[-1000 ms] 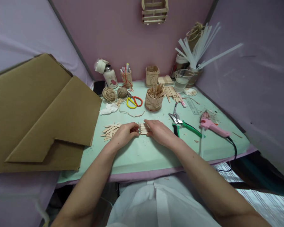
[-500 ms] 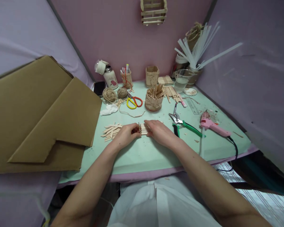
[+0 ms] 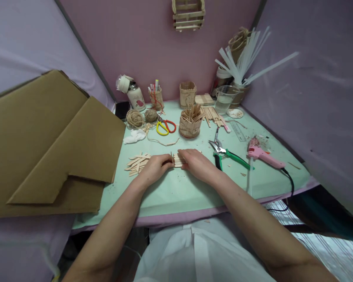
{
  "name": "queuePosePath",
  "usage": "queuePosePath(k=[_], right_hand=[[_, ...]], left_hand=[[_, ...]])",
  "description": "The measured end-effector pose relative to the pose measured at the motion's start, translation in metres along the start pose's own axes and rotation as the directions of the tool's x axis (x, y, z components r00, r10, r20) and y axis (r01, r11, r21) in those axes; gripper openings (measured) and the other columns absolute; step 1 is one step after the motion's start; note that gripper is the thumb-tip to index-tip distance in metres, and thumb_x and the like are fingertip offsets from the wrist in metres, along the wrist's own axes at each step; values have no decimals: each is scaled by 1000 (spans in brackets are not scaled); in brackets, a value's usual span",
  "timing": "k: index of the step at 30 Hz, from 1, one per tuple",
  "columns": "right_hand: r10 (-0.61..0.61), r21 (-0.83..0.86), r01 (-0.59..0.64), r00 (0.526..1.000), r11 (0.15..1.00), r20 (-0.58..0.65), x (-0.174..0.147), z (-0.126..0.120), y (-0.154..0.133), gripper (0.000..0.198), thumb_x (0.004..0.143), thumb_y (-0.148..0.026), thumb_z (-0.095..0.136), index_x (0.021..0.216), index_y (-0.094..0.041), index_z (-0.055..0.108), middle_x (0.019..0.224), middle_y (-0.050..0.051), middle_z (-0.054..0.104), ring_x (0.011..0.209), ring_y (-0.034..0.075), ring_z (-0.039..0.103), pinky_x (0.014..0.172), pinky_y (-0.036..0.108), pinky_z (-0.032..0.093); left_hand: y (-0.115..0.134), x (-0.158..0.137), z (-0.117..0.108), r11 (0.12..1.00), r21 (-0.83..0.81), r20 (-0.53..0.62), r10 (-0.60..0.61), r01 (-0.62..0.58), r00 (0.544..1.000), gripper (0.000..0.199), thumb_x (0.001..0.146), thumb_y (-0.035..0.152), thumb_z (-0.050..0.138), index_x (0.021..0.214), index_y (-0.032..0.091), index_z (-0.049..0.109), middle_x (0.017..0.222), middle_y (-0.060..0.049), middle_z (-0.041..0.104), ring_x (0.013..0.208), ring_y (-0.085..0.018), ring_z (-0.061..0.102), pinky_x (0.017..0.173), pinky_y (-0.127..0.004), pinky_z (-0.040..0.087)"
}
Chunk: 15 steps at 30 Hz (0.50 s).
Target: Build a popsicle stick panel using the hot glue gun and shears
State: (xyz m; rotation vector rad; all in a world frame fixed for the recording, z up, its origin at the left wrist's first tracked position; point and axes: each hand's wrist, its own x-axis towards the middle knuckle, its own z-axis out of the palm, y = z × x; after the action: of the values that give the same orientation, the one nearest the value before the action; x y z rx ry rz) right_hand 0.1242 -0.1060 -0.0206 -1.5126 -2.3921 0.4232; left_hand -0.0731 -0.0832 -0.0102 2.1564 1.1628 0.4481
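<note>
Between my hands a small panel of craft sticks (image 3: 179, 160) lies on the table, its sticks side by side. My left hand (image 3: 156, 167) pinches a thin craft stick (image 3: 172, 157), held on edge at the panel's left end. Over the panel's right part rests my right hand (image 3: 198, 163), fingers at its far edge and thumb at the near edge, hiding much of it. Beside my left hand is a pile of cut craft sticks (image 3: 137, 162). Green-handled pruning shears (image 3: 222, 150) lie to the right of my right hand.
A pink glue gun (image 3: 264, 156) with a cord lies at the right. Behind my hands stand a stick-covered cup (image 3: 190, 128), scissors (image 3: 166, 127) and twine balls (image 3: 134, 118). Cardboard (image 3: 61, 156) leans at the left. A water cup (image 3: 223, 105) and glue sticks (image 3: 247, 58) stand back right.
The whole view has shifted slightly. Both hands keep nearly the same place at the panel, the left still pinching the thin stick.
</note>
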Motion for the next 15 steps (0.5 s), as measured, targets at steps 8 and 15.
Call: queuePosePath(k=[8,15], right_hand=[[9,-11,-9,1000,1000,-11,1,5,3,44,83,-11,65,126,-16,52,118,14,66,111,28,59,90,36,40],[4,-15,-4,1000,1000,-19,0,5,2,44,84,-12,64,127,-16,51,120,15,66,112,28,59,91,37,40]], left_hand=[[3,-1,1,1000,5,-19,8,-8,1000,16,84,25,54,85,20,70,81,-1,72,73,-17,62,70,-26,45],[-1,0,3,1000,-10,-27,-5,4,1000,17,83,25,55,85,20,71,81,-1,73,76,-17,64,70,-25,45]])
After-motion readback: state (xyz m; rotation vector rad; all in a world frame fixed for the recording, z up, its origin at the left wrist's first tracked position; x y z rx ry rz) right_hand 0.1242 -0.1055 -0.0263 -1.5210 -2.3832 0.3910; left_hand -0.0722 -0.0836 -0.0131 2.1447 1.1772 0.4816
